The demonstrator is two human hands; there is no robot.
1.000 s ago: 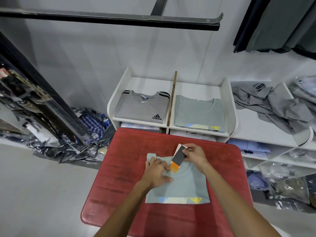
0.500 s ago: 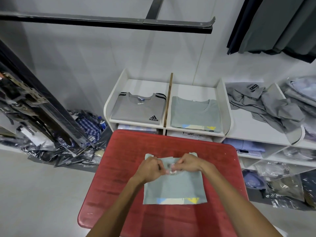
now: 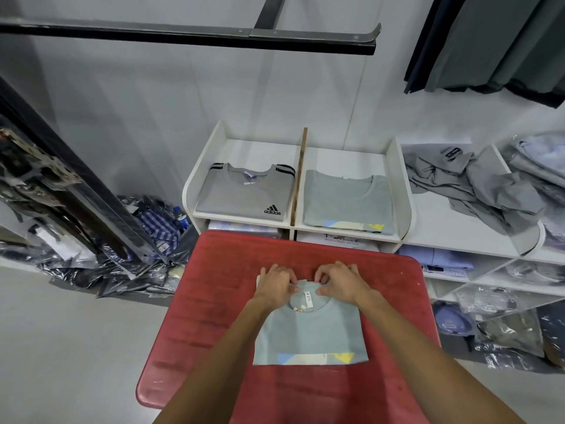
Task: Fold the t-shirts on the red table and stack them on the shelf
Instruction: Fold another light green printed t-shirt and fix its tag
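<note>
The dark card that the right hand (image 3: 339,284) held up a second ago has gone inside the collar of the folded t-shirt (image 3: 310,333) on the red table (image 3: 214,289). Both hands, the left hand (image 3: 275,286) too, pinch the collar edge with curled fingers.
</note>
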